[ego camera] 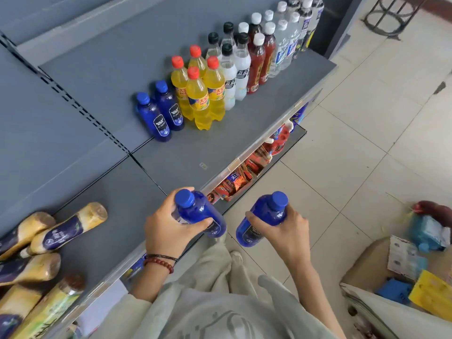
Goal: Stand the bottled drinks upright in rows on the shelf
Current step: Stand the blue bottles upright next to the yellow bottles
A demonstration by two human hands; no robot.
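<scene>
Pale tiled floor (367, 148) fills right side; black metal stand (389, 14) upper right; open cardboard box (364, 263) lower right.

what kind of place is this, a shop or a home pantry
Probably a small shop or convenience store: a grey metal display shelf carries bottled drinks in rows grouped by kind, packaged snacks lie on the tier below, and a cardboard box of goods sits on the tiled floor.

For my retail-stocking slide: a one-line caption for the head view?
Left hand grips a blue plastic bottle, right hand a second blue bottle, before upright drink rows on the grey shelf.
</scene>
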